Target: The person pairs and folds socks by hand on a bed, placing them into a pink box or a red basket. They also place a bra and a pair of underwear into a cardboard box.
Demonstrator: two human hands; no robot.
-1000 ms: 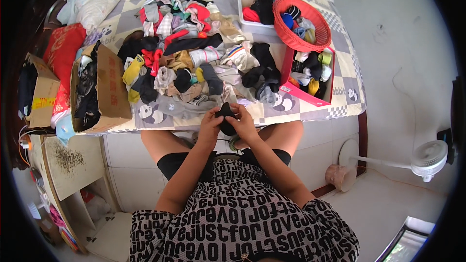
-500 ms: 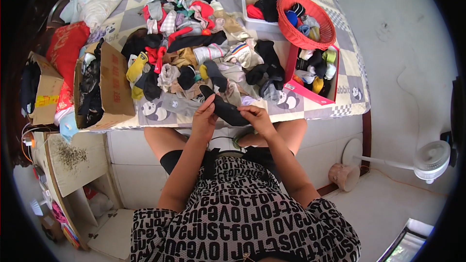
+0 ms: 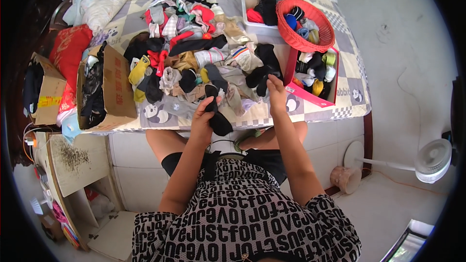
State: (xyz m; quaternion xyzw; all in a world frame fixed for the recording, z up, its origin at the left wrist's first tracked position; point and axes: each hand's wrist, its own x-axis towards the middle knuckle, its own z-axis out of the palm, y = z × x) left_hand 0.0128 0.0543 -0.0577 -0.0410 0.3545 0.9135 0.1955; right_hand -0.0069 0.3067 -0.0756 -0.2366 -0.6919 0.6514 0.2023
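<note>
A black sock point(image 3: 221, 124) hangs from my left hand point(image 3: 201, 119), whose fingers are closed around its upper part in front of the bed's near edge. My right hand point(image 3: 277, 96) is held out over the right side of the sock pile, fingers stretched and apart from the held sock. Just beside its fingertips lies a dark sock point(image 3: 257, 75); whether they touch it I cannot tell. The heap of loose socks point(image 3: 194, 60) in many colours spreads over the patterned bedsheet point(image 3: 310, 111).
On the right stand a pink box point(image 3: 310, 99) of socks, a red basket point(image 3: 330, 31) and a white plastic bin point(image 3: 264, 30). Cardboard boxes point(image 3: 119, 87) with dark cloth stand at left, near a red pillow point(image 3: 73, 48). A white fan point(image 3: 432, 162) stands on the floor.
My right hand has let go of the black sock and moved right and forward toward the pile. The sock now hangs from my left hand alone.
</note>
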